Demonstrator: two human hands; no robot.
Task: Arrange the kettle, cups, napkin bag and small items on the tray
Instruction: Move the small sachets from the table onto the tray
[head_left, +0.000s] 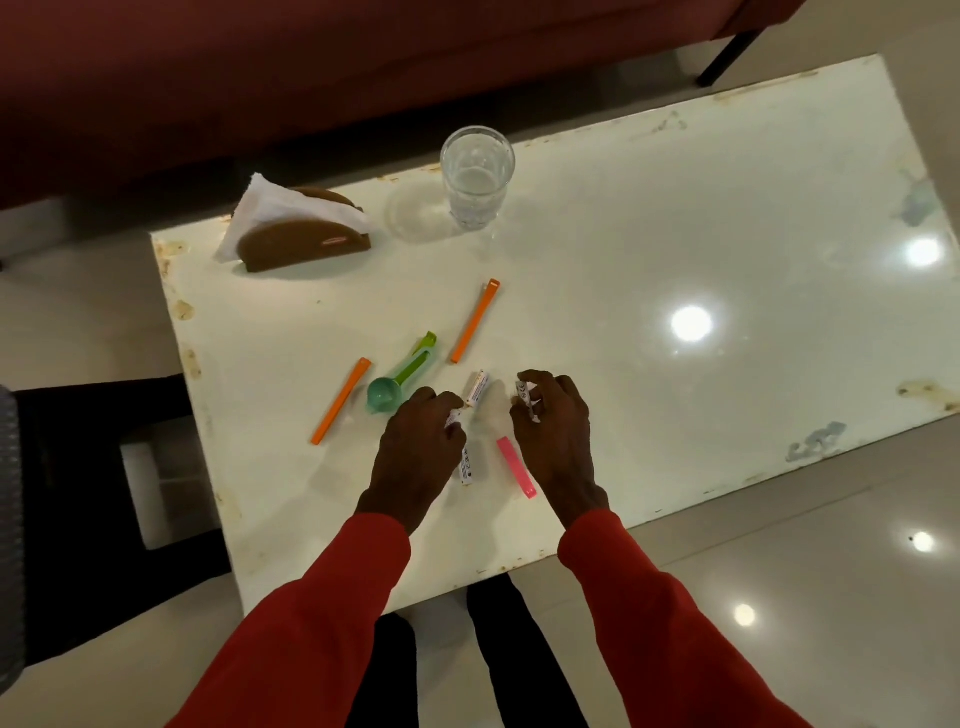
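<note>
Small white tubes sit pinched in both hands: the left hand curls on one, the right hand on another. Two more tubes lie between the hands on the counter. Napkin holder stands at eleven o'clock, glass at twelve.

No word, brand or number can be read anywhere. The small white batteries carry dark printed marks: one in the right hand shows small symbols (possibly a certification sign, too blurred to confirm), as does the battery beside the left hand at. The loose battery bears reddish print, unreadable. The brown napkin holder has a small pinkish label strip, its lettering too small to make out.
</note>
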